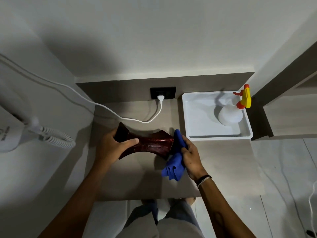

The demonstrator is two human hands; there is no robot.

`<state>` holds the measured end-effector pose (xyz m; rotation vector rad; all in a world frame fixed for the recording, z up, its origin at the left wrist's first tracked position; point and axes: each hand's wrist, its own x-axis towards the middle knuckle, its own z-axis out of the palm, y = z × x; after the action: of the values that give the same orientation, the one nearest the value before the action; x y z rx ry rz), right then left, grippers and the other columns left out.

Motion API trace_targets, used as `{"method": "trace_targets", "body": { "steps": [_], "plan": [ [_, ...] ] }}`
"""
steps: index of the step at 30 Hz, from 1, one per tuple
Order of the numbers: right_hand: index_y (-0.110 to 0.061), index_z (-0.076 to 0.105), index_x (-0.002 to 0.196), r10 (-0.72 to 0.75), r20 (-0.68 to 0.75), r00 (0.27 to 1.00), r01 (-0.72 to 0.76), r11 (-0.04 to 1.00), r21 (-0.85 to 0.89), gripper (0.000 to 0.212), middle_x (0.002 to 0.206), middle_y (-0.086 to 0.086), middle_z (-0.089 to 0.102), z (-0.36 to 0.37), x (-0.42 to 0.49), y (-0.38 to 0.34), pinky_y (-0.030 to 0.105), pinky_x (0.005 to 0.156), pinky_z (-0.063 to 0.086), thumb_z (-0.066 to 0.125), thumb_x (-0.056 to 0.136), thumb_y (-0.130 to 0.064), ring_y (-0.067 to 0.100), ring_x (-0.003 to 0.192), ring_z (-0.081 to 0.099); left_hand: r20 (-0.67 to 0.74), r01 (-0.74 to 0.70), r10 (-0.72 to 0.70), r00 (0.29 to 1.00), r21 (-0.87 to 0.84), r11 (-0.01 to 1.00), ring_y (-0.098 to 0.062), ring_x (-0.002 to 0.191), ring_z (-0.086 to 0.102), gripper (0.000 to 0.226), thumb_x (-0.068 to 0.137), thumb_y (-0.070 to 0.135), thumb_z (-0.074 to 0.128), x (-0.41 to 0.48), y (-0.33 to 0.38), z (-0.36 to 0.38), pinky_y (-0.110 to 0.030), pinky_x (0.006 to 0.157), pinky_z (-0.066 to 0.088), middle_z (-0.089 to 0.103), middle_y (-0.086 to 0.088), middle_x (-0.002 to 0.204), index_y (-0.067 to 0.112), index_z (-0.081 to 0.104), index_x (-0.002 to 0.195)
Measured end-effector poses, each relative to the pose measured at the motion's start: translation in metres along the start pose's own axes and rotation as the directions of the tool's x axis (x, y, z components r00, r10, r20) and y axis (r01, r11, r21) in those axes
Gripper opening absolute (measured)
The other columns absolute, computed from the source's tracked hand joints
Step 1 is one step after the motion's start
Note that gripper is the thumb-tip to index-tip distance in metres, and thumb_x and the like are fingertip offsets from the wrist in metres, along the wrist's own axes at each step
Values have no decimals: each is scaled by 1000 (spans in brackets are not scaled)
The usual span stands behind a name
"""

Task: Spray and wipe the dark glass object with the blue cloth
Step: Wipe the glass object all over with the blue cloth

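Note:
A dark red glass object (154, 142) with flared, pointed ends is held sideways just above the wooden counter (214, 160). My left hand (114, 146) grips its left end, thumb across the narrow middle. My right hand (189, 154) holds a bunched blue cloth (176, 158) pressed against the object's right end, with loose folds hanging below. A white spray bottle (230, 115) with a yellow and orange trigger head stands in a white tray (193, 115) at the counter's back right.
A white cable (130, 118) runs across the back of the counter to a plug in a black wall socket (163, 92). A wall-mounted white hair dryer with a coiled cord (56, 137) hangs at the left. A wooden shelf unit (288, 114) stands right of the tray.

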<state>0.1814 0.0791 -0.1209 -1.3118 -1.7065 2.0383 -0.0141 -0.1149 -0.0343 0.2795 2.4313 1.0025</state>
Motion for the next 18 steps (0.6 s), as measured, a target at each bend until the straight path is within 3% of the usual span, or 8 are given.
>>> {"method": "trace_targets", "body": {
  "steps": [2, 4, 6, 7, 9, 12, 15, 18],
  "plan": [
    [-6, 56, 150, 70, 41, 997, -75, 984, 159, 61, 146, 22, 65, 5, 2, -3, 50, 120, 48, 32, 100, 19, 44, 136, 60, 77, 86, -82, 994, -47, 995, -16, 90, 81, 75, 45, 85, 87, 2, 2, -1, -45, 89, 66, 84, 16, 88, 33, 81, 100],
    [-6, 57, 149, 69, 13, 998, -70, 981, 181, 61, 143, 23, 67, 12, 7, -9, 52, 120, 48, 32, 99, 19, 43, 135, 61, 166, 26, -20, 986, -36, 999, -5, 98, 79, 83, 45, 89, 85, 2, 0, 0, -40, 94, 63, 82, 23, 101, 46, 74, 116],
    [-4, 57, 148, 32, -19, 999, -29, 990, 135, 62, 143, 22, 66, 17, 12, -18, 51, 122, 47, 32, 98, 20, 41, 135, 61, 261, -112, 98, 960, 38, 993, 15, 114, 67, 99, 49, 79, 93, 2, -1, -2, -22, 102, 55, 71, 42, 121, 74, 47, 137],
    [-4, 56, 149, 11, -21, 1000, -9, 995, 96, 62, 144, 21, 66, 18, 15, -22, 50, 123, 46, 32, 97, 20, 39, 136, 61, 298, -170, 136, 945, 91, 981, 15, 126, 60, 119, 48, 74, 96, 2, -2, -4, -21, 107, 51, 65, 42, 135, 77, 30, 147],
    [-3, 53, 152, -28, -11, 1000, 27, 1000, -12, 63, 148, 19, 63, 18, 21, -27, 50, 124, 43, 34, 97, 19, 34, 138, 59, 343, -247, 179, 922, 165, 955, -7, 144, 53, 142, 49, 63, 101, 4, -4, -6, -39, 119, 48, 56, 18, 157, 63, 15, 162],
    [-2, 46, 157, -62, 15, 998, 64, 989, -137, 62, 157, 18, 55, 16, 22, -28, 49, 128, 38, 37, 99, 17, 32, 146, 53, 307, -323, 255, 917, 195, 926, -25, 142, 56, 135, 54, 46, 103, 7, -5, -5, -55, 115, 51, 59, 1, 153, 50, 24, 163],
    [-3, 37, 162, -162, 25, 986, 163, 944, -287, 66, 165, 17, 44, 21, 7, -32, 46, 132, 31, 41, 100, 18, 32, 153, 44, 197, -414, 369, 908, 312, 855, -28, 141, 51, 121, 55, 30, 103, 8, -3, 0, -55, 114, 50, 53, -2, 152, 35, 39, 158],
    [-7, 25, 168, -342, 100, 934, 353, 852, -387, 79, 173, 13, 30, 36, -18, -34, 46, 132, 30, 44, 96, 19, 30, 157, 39, 174, -445, 411, 895, 296, 845, -25, 141, 50, 117, 59, 18, 100, 5, -2, 9, -47, 115, 49, 50, -2, 153, 25, 39, 159]
  ]
}}
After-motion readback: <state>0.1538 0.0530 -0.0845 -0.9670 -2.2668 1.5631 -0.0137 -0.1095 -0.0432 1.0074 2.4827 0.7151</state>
